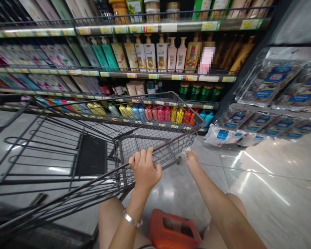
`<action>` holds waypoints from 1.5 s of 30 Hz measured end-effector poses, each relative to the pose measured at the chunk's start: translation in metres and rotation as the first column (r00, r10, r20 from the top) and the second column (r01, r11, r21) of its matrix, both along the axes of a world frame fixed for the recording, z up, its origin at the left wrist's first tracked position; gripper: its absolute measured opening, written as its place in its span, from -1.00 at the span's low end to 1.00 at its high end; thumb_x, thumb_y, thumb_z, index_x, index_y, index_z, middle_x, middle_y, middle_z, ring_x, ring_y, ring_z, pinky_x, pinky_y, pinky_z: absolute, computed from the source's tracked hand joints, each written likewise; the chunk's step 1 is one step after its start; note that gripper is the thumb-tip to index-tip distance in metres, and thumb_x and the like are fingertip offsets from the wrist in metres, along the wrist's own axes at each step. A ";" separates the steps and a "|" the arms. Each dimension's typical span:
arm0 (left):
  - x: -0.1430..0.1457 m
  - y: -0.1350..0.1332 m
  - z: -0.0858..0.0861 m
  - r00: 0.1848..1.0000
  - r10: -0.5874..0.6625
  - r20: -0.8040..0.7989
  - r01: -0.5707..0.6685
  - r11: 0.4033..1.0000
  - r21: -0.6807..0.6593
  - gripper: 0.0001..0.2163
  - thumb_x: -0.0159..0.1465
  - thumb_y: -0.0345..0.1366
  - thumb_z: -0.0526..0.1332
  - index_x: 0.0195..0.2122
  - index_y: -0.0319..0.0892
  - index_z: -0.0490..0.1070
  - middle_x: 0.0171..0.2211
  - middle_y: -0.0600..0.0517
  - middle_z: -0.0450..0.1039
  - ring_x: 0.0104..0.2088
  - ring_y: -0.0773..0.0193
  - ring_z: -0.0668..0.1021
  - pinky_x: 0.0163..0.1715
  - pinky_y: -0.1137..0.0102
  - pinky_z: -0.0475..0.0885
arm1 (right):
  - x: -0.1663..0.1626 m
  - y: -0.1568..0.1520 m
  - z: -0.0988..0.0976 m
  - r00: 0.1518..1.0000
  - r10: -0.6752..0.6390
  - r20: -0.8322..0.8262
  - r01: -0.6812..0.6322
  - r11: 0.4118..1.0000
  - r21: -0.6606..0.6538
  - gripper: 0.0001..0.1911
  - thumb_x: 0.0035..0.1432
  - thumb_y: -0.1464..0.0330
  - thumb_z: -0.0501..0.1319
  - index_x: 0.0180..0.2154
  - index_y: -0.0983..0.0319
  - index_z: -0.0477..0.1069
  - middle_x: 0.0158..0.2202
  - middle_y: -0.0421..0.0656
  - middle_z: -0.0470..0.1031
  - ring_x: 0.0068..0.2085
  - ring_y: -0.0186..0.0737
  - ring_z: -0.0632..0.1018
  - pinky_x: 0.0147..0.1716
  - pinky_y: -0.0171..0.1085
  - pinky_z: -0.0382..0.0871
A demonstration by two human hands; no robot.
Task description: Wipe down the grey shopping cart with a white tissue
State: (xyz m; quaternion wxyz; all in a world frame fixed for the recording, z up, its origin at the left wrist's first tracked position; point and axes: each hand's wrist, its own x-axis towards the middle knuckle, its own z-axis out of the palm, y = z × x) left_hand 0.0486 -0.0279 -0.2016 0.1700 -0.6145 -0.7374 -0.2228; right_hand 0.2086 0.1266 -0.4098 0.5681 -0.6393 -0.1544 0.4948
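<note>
My left hand (pixel 146 169) is wrapped round the top side rail of the dark wire shopping cart (pixel 93 180). A silver watch or bracelet (pixel 132 218) is on that wrist. To the right of the cart, low above the floor, my right hand (pixel 192 156) pinches a small crumpled whitish piece (pixel 186 151), maybe paper or a wipe. Its exact kind is too small to make out. The cart's basket stretches from the left edge to the shelf front, and a black panel (pixel 90 155) lies in its left part.
Shelves (pixel 168 75) of bottles and jars run along the far side. At the right hang packs of bagged goods (pixel 269 83) with blue labels. Between my knees stands an orange plastic object (pixel 155 228) with a dark window. The floor (pixel 248 183) is shiny grey tile.
</note>
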 end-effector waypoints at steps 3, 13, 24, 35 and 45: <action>0.002 0.000 0.002 1.000 0.017 0.023 -0.017 1.000 -0.007 -0.63 0.03 -0.40 0.09 -0.11 -0.25 0.39 -0.39 -0.05 0.36 -0.26 0.09 0.36 -0.14 0.15 0.13 | -0.001 0.000 0.000 0.997 0.047 -0.055 -0.047 0.999 -0.005 -0.80 0.24 0.29 0.16 -0.25 0.31 0.38 -0.39 -0.24 0.44 -0.48 -0.43 0.45 -0.50 -0.38 0.40; 0.030 0.019 0.005 0.988 -0.149 0.042 0.151 0.987 -0.048 -0.50 0.09 -0.45 0.07 0.12 -0.35 0.24 -0.03 -0.19 0.35 0.01 0.05 0.34 0.07 0.16 0.11 | 0.010 -0.001 0.032 0.981 0.054 -0.186 -0.046 0.998 0.047 -0.75 -0.28 0.63 0.21 -0.50 0.23 0.30 -0.60 -0.33 0.42 -0.58 -0.39 0.48 -0.58 -0.41 0.44; 0.039 0.037 -0.006 0.998 -0.061 0.004 0.061 0.997 -0.054 -0.54 0.05 -0.43 0.10 0.03 -0.27 0.33 -0.32 -0.09 0.37 -0.22 0.09 0.37 -0.14 0.19 0.15 | 0.006 -0.006 0.069 0.971 0.066 -0.232 -0.021 0.982 0.189 -0.72 -0.31 0.57 0.28 -0.40 0.27 0.42 -0.52 -0.23 0.51 -0.46 -0.30 0.54 -0.44 -0.32 0.49; 0.044 0.041 -0.013 1.000 0.020 -0.011 -0.020 1.000 0.002 -0.58 -0.01 -0.41 0.12 -0.06 -0.25 0.39 -0.36 -0.07 0.36 -0.26 0.08 0.36 -0.16 0.19 0.12 | -0.013 -0.028 0.059 0.941 -0.071 0.330 -0.062 0.924 0.377 -0.74 -0.22 0.35 0.25 -0.38 0.31 0.47 -0.29 -0.06 0.55 -0.22 -0.14 0.54 -0.14 -0.19 0.38; 0.042 0.044 -0.020 1.000 0.015 0.009 -0.016 0.995 0.094 -0.60 -0.02 -0.42 0.12 -0.10 -0.26 0.42 -0.40 -0.06 0.34 -0.29 0.09 0.33 -0.17 0.19 0.11 | -0.021 -0.030 0.027 0.887 -0.063 0.458 -0.120 0.926 0.358 -0.87 -0.20 0.43 0.18 -0.47 0.27 0.43 -0.32 -0.08 0.50 -0.21 -0.15 0.49 -0.11 -0.16 0.32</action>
